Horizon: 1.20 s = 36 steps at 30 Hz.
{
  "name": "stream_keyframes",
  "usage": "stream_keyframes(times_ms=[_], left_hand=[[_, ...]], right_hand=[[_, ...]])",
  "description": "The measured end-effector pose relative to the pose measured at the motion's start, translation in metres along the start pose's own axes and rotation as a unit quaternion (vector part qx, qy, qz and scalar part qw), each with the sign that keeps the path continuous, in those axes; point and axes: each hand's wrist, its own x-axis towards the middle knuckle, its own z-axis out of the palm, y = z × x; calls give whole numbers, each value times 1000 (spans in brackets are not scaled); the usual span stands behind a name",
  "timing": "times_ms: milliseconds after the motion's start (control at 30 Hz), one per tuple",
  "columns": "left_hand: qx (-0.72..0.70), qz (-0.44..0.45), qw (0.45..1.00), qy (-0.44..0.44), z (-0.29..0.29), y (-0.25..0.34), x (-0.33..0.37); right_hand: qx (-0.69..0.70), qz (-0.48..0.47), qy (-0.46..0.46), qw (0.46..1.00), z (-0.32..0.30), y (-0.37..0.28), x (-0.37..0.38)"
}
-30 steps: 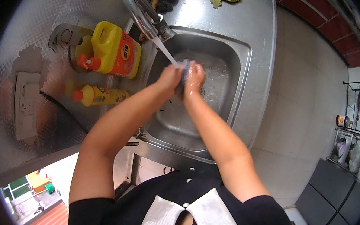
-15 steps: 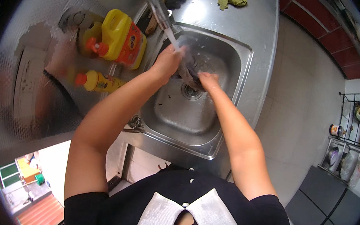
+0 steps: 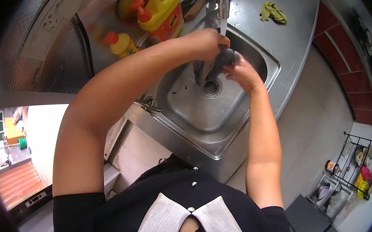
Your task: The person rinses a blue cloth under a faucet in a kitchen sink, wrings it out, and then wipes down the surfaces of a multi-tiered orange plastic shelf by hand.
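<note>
A wet dark grey cloth [image 3: 219, 66] hangs bunched over the sink [image 3: 195, 114], its lower end above the drain [image 3: 211, 88]. My left hand [image 3: 209, 44] is closed on the top of the cloth, right beside the water stream [image 3: 223, 27] that runs from the metal tap [image 3: 223, 4]. On the cloth's right side, my right hand [image 3: 245, 73] grips the bunched part between thumb and fingers; some of its fingertips are hidden behind the cloth.
Left of the sink stand a yellow jug with an orange label [image 3: 164, 12] and a smaller yellow bottle with a red cap [image 3: 120, 44]. A crumpled green rag [image 3: 273, 12] lies on the steel counter [image 3: 295, 50]. At far right is a black wire rack [image 3: 354, 161].
My hands have lifted the cloth, and it now hangs bunched between them. The right hand has turned, with its fingers now pointing left. The whole view has shifted and turned.
</note>
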Motion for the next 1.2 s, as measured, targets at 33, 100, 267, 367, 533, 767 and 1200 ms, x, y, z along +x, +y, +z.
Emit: stream_keyframes(times_ms=[33,100,267,367,533,767,1200], left_hand=[[-6,10,1000,8,3,-6,-2],[-17,32,999,28,6,-15,-3],[-10,52,993,101,18,-26,-3],[-8,39,991,129,19,-21,0],[-59,-45,990,122,20,-14,3],[-265,-165,940,138,19,-14,11],[-551,-244,792,96,19,-3,21]], right_hand=[[11,-28,-5,1000,0,-6,-1],[74,-90,24,993,1,-18,-9],[-20,-119,62,991,-9,-29,-12],[-39,-83,107,990,-5,-42,-15],[-89,-78,223,968,4,-56,-10],[-167,-102,272,942,41,-63,-3],[-57,-100,212,971,45,-77,-22]])
